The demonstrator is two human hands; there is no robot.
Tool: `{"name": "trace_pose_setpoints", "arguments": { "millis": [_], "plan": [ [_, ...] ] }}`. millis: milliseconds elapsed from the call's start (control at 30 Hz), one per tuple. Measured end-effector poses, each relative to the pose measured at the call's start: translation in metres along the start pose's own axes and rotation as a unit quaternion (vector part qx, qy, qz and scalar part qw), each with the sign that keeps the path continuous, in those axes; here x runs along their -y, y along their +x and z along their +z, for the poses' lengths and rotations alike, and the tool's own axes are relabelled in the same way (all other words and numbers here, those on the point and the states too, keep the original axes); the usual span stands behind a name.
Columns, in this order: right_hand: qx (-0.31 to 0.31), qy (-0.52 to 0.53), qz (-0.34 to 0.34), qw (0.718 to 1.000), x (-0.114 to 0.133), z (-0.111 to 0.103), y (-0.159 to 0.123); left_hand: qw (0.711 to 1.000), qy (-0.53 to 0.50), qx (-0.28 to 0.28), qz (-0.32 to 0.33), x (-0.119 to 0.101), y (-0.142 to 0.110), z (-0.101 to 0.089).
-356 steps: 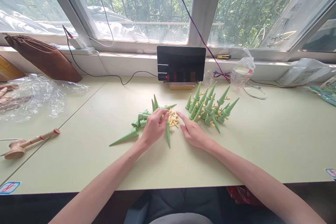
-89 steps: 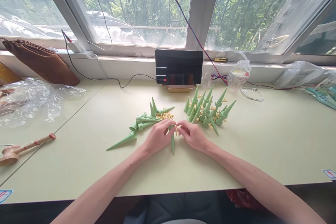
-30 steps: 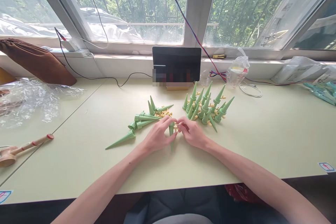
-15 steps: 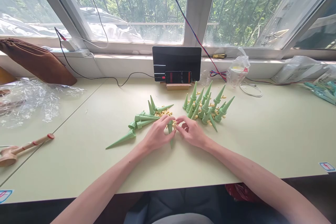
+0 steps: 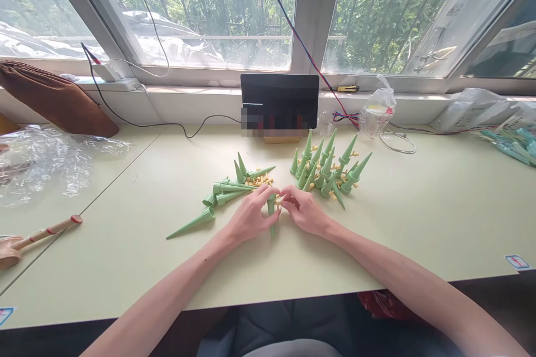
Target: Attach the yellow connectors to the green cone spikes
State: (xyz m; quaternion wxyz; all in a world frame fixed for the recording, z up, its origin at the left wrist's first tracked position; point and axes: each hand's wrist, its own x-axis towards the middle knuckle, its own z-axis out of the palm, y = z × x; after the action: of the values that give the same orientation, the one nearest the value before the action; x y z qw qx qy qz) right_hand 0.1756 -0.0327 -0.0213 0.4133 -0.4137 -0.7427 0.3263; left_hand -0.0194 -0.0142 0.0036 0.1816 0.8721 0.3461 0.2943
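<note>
My left hand (image 5: 249, 215) is closed around a green plastic watering spike (image 5: 271, 213), whose point faces down toward me. From the right, my right hand (image 5: 309, 213) pinches a small yellow valve (image 5: 277, 203) at the side of that spike; how far the valve sits in it is hidden by my fingers. Beyond my left hand is a pile of small yellow valves (image 5: 260, 181). Loose green spikes (image 5: 234, 197) lie beside it, and one single spike (image 5: 191, 222) rests nearer to me. Several spikes with yellow valves fitted (image 5: 325, 170) stand in a cluster past my right hand.
A dark tablet (image 5: 280, 97) leans at the back of the table. A bagged cup (image 5: 377, 114) and a coiled white cable (image 5: 397, 143) are at back right. Clear plastic wrap (image 5: 54, 162) and a wooden kendama (image 5: 42, 236) lie left. A brown pouch (image 5: 54, 97) is behind.
The whole view has shifted slightly to the left. Both hands keep nearly the same pose at the spike, with the right fingers drawn a little more together at the valve.
</note>
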Motion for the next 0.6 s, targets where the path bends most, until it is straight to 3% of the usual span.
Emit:
{"name": "trace_pose_setpoints", "arguments": {
  "millis": [600],
  "plan": [
    [-0.013, -0.009, 0.003, 1.0, 0.0036, 0.0008, -0.0013, 1.0, -0.005, 0.0, -0.008, -0.0015, 0.0002, 0.0012]
  ]
}}
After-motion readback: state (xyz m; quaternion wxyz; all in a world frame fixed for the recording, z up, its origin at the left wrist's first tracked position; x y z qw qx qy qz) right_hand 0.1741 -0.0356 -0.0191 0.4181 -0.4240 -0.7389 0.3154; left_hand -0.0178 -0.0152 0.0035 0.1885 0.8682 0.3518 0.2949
